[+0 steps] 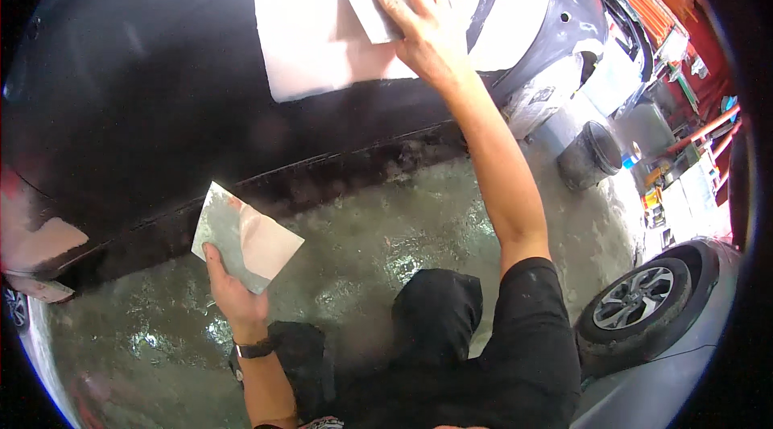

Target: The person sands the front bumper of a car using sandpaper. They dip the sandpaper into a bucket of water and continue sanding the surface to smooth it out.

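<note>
A dark car body panel (161, 82) fills the upper left, with a broad patch of pale pinkish-white filler (294, 34) on it. My right hand (431, 38) grips a flat grey filler spreader (372, 14) and lays it against this patch, fingers pressed on its face. Lower down, apart from the car, my left hand (237, 300) holds a square metal plate (217, 227), its thumb on top and the other fingers hidden beneath. Pale filler (272, 248) covers the plate's right part.
Wet concrete floor (362, 227) stretches below the car. A dark bucket (590, 155) stands at the right, past my right forearm. Nearer, at the lower right, is another car's wheel (634, 298). A smaller filler patch (44, 244) marks the panel at the far left.
</note>
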`<state>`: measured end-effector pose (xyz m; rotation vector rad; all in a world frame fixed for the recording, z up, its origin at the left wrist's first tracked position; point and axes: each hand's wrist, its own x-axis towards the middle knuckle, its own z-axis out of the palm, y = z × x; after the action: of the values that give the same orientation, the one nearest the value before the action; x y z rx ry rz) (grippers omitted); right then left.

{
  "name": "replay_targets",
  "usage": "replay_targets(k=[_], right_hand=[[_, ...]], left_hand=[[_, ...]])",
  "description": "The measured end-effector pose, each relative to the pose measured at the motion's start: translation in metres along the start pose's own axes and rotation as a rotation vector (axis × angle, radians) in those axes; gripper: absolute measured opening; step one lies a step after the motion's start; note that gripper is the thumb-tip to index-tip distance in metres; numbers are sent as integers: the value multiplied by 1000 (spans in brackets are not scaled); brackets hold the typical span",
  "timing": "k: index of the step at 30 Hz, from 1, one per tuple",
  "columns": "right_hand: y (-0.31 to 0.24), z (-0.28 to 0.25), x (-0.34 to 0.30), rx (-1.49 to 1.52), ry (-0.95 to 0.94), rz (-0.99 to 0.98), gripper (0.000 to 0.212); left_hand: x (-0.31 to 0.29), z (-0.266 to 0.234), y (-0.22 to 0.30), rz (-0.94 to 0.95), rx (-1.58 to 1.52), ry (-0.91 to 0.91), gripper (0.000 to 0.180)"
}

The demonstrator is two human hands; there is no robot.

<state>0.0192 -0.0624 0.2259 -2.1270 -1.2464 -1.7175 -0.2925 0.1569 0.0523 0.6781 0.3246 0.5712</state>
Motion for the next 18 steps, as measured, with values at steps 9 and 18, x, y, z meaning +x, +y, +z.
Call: replay_targets(k=[9, 18], right_hand=[[-62, 30, -92, -69, -25, 20, 65], [-107, 51, -143, -38, -33, 89, 54]], left_hand=[[3, -7, -3, 0, -28, -68, 53], [7, -2, -6, -34, -159, -137, 51]])
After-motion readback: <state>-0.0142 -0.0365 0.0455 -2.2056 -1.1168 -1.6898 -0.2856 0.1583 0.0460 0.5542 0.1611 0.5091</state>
